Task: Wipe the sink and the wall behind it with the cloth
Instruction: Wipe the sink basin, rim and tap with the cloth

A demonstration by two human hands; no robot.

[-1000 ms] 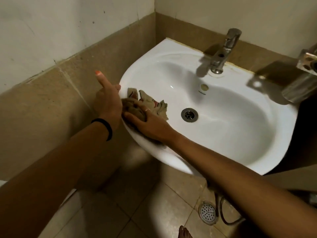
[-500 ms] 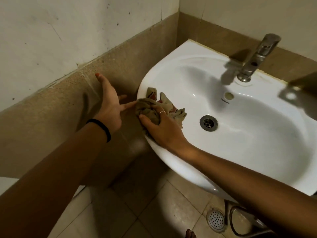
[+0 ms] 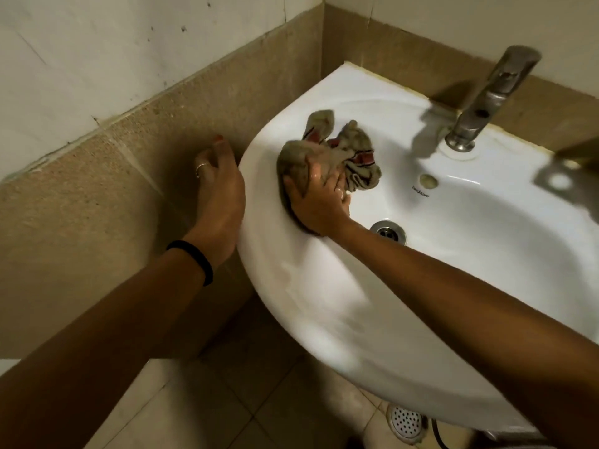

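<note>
On sink (image 3: 324, 303) rim, right hand (image 3: 319, 202) grips cloth (image 3: 327, 153); left hand (image 3: 220, 186), fingers relaxed, steadies beside rim. Best: firm overlapping strokes toward tap (image 3: 486, 98).

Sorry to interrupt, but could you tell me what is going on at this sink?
A person is wiping a white sink with a bunched brownish cloth. The right hand presses and grips the cloth on the sink's left rim, away from the tap. The left hand rests against the sink's outer edge beside the tiled wall.
</note>
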